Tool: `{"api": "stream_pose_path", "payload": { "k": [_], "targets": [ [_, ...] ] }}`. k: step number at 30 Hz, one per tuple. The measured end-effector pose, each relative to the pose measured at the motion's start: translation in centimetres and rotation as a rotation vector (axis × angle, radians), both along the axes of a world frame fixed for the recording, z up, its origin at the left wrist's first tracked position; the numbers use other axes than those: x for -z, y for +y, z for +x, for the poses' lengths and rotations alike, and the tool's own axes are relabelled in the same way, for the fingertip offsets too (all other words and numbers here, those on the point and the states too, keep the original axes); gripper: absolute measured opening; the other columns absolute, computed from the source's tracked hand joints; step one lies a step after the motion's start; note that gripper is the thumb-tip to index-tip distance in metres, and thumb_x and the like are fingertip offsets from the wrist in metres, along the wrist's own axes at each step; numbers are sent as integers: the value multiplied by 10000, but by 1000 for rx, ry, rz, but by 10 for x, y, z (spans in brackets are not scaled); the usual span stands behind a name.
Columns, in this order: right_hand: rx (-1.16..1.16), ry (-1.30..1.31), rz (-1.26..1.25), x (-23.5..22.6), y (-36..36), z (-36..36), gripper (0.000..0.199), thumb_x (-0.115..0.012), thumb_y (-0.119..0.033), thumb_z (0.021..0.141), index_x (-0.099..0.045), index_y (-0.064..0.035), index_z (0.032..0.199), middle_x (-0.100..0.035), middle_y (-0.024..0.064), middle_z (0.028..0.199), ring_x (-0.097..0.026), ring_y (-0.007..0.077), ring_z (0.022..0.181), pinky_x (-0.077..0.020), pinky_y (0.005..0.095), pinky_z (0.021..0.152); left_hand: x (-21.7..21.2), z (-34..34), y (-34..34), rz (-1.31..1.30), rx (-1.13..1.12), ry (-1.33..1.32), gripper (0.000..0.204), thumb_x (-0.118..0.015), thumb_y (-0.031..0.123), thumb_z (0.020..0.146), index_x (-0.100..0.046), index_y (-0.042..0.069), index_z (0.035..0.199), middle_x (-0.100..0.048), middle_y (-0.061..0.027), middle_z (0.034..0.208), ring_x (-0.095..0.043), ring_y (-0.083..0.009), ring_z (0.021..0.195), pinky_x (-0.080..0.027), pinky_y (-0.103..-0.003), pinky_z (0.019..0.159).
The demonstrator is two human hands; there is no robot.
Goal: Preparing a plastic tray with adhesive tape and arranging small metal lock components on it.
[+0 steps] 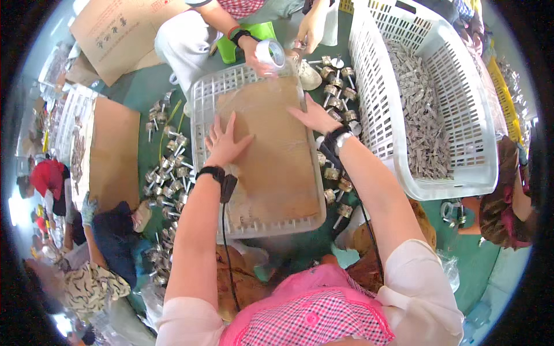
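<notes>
A brown cardboard sheet (271,167) lies on a white plastic crate (271,232) in front of me. My left hand (226,141) rests on its left side with the fingers spread. At the upper right edge of the sheet is my right hand (316,117), fingers stretched out and nothing held. Across the crate, a person's hand holds a roll of clear tape (270,55) over the sheet's far edge. That person's other hand (311,32) is up near a small shiny piece that I cannot make out.
A large white basket (404,173) of small grey strips (418,109) stands at the right. Metal parts with round heads and stems (173,184) lie on the green floor on both sides of the crate. Another cardboard-covered crate (115,153) is at the left, near other people.
</notes>
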State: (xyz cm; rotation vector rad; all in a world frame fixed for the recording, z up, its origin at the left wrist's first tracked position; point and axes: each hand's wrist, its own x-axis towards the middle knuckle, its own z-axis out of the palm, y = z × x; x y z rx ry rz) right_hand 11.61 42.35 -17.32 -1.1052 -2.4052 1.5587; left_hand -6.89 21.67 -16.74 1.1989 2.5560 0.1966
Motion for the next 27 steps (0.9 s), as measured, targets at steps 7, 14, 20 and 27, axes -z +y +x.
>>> {"api": "stream_pose_path", "payload": {
  "k": [7, 14, 20, 27],
  "targets": [
    [-388, -41, 946, -52, -147, 81, 760, -620, -368, 742, -317, 27, 1317, -252, 197, 1406, -226, 302, 1315, -200, 450, 1064, -16, 11, -3, 19, -58, 78, 823, -544, 618, 741, -155, 334, 1409, -59, -201, 1458, -79, -403, 1334, -97, -604, 1023],
    [-365, -85, 992, -31, -162, 91, 727, -567, -383, 797, -286, 13, 1337, -226, 161, 1430, -209, 282, 1329, -201, 452, 1063, -3, 88, -35, 179, 259, 192, 674, -493, 531, 815, -307, 208, 1376, -100, -160, 1466, -122, -384, 1333, -120, -607, 1027],
    [-437, 26, 939, -62, -189, 120, 616, -561, -395, 795, -416, -22, 1262, -295, 215, 1373, -285, 317, 1284, -278, 519, 994, -51, 101, -59, 2, 411, -119, 661, -527, 466, 825, -357, 89, 1341, -313, -198, 1384, -256, -354, 1298, -220, -482, 1050],
    [-459, -15, 685, -131, -147, 168, 569, -538, -337, 836, -391, -9, 1277, -309, 242, 1362, -359, 374, 1225, -308, 413, 1005, -98, 122, -40, 867, -179, -923, 355, -546, 241, 869, -562, -49, 1073, -631, -98, 960, -579, -149, 873, -449, -250, 745]
  ]
}}
